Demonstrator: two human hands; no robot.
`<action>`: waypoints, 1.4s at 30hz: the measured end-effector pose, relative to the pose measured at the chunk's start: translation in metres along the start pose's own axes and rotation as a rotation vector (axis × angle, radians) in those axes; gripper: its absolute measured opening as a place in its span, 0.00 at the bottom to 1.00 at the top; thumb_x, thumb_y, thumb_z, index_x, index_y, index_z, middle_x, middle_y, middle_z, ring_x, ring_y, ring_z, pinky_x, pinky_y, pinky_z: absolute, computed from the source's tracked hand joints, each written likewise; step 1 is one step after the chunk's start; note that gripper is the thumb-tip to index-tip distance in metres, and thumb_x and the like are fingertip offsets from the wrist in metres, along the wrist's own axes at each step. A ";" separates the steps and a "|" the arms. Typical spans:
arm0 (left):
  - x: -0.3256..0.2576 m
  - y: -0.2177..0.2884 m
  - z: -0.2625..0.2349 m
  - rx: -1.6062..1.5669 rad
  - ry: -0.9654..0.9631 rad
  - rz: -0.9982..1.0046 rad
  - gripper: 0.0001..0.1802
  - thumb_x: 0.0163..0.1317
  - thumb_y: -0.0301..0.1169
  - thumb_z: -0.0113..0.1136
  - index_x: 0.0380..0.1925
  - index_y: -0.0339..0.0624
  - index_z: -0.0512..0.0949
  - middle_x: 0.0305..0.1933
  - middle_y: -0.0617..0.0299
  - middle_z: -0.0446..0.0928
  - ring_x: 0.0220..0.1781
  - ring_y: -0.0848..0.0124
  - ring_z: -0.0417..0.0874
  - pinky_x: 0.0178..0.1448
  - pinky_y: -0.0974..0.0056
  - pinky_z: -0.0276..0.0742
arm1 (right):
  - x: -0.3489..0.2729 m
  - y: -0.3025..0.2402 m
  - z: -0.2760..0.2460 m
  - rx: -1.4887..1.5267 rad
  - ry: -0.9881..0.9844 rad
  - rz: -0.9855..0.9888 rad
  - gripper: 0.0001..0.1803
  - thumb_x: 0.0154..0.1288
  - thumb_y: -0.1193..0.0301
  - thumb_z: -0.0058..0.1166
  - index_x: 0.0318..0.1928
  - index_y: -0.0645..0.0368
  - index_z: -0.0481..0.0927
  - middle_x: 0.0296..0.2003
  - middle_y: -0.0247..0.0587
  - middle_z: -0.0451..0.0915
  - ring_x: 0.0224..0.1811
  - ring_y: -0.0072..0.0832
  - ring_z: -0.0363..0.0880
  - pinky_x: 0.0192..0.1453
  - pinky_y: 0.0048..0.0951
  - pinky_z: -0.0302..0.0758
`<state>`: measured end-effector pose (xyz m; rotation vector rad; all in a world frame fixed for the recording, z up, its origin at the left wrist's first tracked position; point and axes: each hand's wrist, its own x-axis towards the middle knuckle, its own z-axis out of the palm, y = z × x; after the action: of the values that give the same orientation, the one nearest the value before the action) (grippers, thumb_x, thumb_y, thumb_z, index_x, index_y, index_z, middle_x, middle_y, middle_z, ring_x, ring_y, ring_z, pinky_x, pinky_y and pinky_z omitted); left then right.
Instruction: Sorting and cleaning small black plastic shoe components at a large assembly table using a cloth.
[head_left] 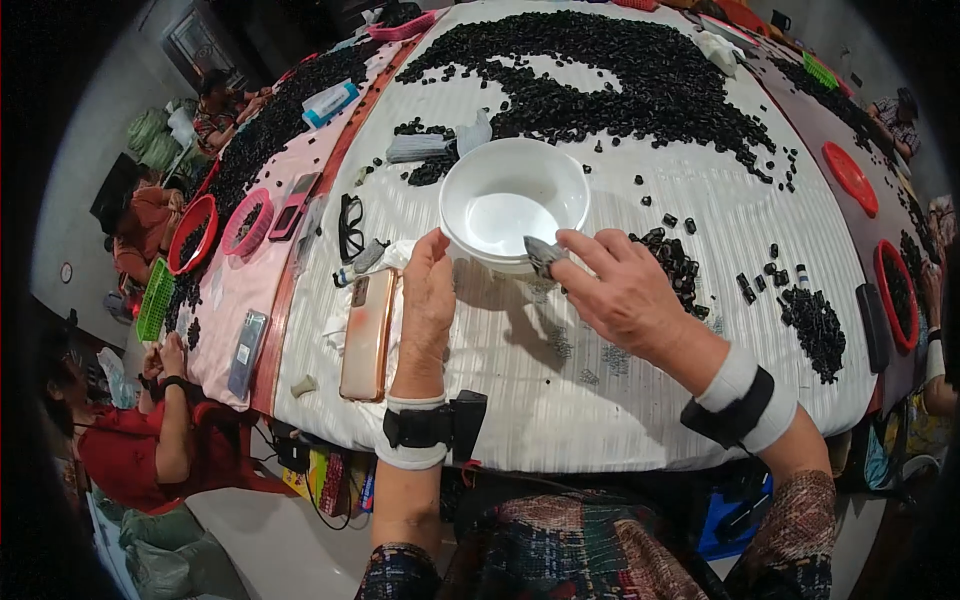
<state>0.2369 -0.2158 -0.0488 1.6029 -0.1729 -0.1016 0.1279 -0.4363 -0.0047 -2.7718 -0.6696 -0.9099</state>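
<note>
A white plastic bowl (pixel 513 170) is tilted above the cloth-covered table, its inside showing pale and glossy. Against its left side rests my left hand (pixel 430 295), fingers curled around the outer wall below the rim. My right hand (pixel 625 300) is at the bowl's lower right edge. Between its thumb and fingers is a small dark grey piece that looks like cloth (pixel 542 256), touching or very near the rim; whether part of it covers a fingertip I cannot tell. Small black cylindrical parts (pixel 678 270) lie in a heap just beyond my right hand.
A large spread of black parts (pixel 640 70) covers the far table; a smaller pile (pixel 815 330) lies right. Left are a phone (pixel 365 335), black glasses (pixel 350 228) and a grey knitted piece (pixel 420 148). Other people sit along both sides, near red baskets (pixel 193 235).
</note>
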 end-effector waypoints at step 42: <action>-0.038 -0.002 0.023 -0.284 0.337 -0.170 0.17 0.58 0.19 0.47 0.48 0.36 0.68 0.45 0.58 0.72 0.43 0.68 0.76 0.46 0.65 0.73 | 0.039 0.006 0.018 0.681 0.137 0.333 0.08 0.55 0.77 0.58 0.36 0.65 0.75 0.30 0.46 0.73 0.30 0.37 0.77 0.33 0.33 0.75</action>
<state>0.1959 -0.2317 -0.0531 1.3265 0.2309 0.0143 0.1683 -0.4221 0.0036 -2.1049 -0.3791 -0.6373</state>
